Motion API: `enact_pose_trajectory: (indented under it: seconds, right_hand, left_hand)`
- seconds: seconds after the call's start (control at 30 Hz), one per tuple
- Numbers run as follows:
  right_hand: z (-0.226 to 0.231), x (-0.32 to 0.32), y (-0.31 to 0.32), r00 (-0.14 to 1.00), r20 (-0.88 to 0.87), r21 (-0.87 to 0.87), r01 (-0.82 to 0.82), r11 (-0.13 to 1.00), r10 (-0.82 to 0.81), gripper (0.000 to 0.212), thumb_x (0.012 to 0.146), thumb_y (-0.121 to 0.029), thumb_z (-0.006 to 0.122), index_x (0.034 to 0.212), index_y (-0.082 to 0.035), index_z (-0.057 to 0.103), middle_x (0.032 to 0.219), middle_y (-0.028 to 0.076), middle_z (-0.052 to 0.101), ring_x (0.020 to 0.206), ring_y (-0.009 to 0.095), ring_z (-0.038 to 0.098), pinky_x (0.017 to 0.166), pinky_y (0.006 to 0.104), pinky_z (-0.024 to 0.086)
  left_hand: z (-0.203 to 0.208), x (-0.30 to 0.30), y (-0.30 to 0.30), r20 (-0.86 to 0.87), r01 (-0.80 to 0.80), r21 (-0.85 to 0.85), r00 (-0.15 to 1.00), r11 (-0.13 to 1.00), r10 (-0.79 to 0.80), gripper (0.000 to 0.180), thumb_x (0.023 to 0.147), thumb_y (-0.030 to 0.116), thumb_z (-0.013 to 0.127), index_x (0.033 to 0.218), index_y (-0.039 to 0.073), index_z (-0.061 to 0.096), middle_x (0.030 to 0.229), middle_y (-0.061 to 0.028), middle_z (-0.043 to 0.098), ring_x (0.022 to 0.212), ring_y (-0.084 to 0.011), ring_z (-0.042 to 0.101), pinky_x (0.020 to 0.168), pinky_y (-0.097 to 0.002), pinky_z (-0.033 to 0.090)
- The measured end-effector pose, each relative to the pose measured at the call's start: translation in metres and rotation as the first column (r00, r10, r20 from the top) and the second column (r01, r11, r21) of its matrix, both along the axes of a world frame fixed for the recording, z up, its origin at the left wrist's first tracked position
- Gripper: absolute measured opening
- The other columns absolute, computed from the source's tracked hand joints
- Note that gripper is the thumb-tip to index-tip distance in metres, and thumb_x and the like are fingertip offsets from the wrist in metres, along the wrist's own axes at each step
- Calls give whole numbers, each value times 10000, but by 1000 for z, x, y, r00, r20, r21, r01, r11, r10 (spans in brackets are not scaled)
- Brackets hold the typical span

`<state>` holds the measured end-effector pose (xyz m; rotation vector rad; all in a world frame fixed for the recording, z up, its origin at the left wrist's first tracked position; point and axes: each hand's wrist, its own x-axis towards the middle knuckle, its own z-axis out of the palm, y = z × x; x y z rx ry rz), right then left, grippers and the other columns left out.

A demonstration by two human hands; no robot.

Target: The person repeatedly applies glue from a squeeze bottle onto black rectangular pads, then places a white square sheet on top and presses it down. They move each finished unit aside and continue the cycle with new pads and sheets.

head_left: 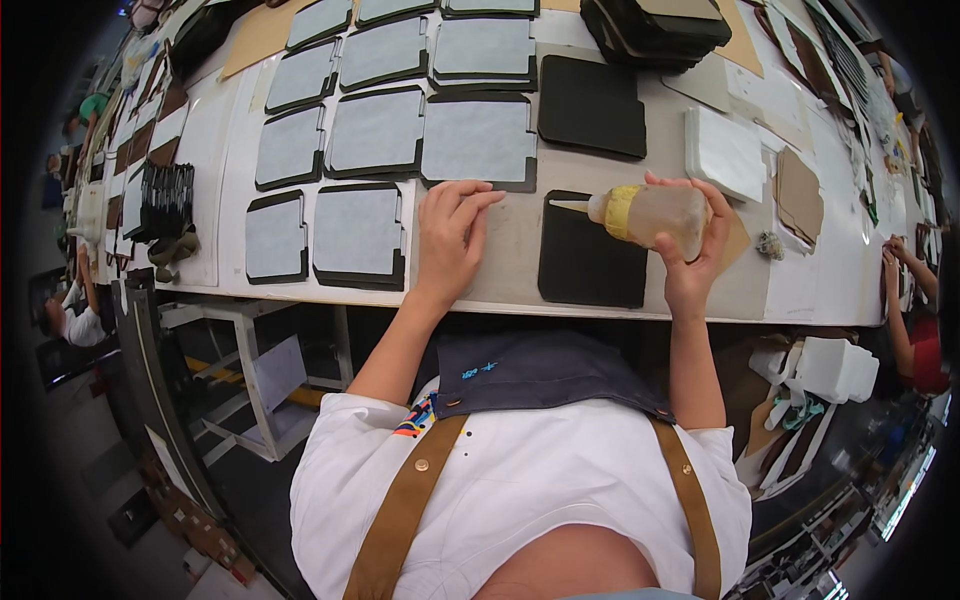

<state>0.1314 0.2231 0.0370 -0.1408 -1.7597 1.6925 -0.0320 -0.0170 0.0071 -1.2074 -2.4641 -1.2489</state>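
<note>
My right hand [695, 250] is wrapped round a translucent squeeze bottle [672, 218] with yellow wrapping near its neck. The bottle is tipped on its side, its thin nozzle pointing left over the upper edge of a black panel [590, 265]. This panel lies near the table's front edge. To its left, my left hand [455, 235] rests with loosely bent fingers and nothing visible in it. Its fingertips are by the lower edge of a black panel with a light grey sheet [478, 140] on it. Another bare black panel [592, 105] lies farther back.
Rows of black panels with grey sheets [375, 130] cover the table's left middle. A stack of dark pieces [655, 30] stands at the back. White sheets [725, 155] and brown pieces [798, 195] lie at the right. People work at both sides.
</note>
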Motion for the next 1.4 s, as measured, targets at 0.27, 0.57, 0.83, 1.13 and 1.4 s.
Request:
enact_pose_trajectory:
  seconds: [0.27,0.57,0.83,1.13,1.4]
  right_hand:
    - [3,-3,4,998,47,2,-45,999,44,674,896,-143,789,1442,-68,402,1263,146,564,1253,344,609,1075,455,472]
    - [5,7,3,983,48,-51,-177,983,180,677,879,-175,804,1428,-60,424,1224,148,569,1192,339,626,1038,494,510]
    - [0,28,-9,971,44,-149,-225,963,234,702,863,-257,824,1412,-53,436,1234,165,566,1197,346,614,1041,562,514]
    - [10,48,36,994,1,-701,80,709,-111,979,833,-555,797,1540,-53,341,1421,204,525,1398,373,479,1150,466,439]
    - [9,61,80,932,171,-124,342,932,-319,967,821,-650,764,1431,17,420,1379,215,575,1314,364,571,1110,451,467]
  left_hand:
    - [1,1,0,1,-7,4,1000,1000,7,249,890,-37,624,1077,75,744,1106,-65,684,1083,-282,598,954,-399,443]
    - [-1,0,1,-9,-11,2,1000,1000,11,248,890,-32,624,1077,77,745,1105,-63,687,1078,-278,599,957,-396,443]
    - [-5,0,1,-19,-5,31,1000,1000,6,227,878,-19,642,1055,80,742,1074,-45,671,1056,-267,590,931,-405,422]
    - [1,1,2,-18,-5,-15,1000,1000,4,231,906,-31,618,1070,65,750,1110,-68,690,1085,-270,601,953,-378,454]
    - [-1,2,3,1,-9,-10,1000,1000,9,211,901,-4,632,1058,79,747,1100,-50,682,1079,-261,597,961,-389,416]
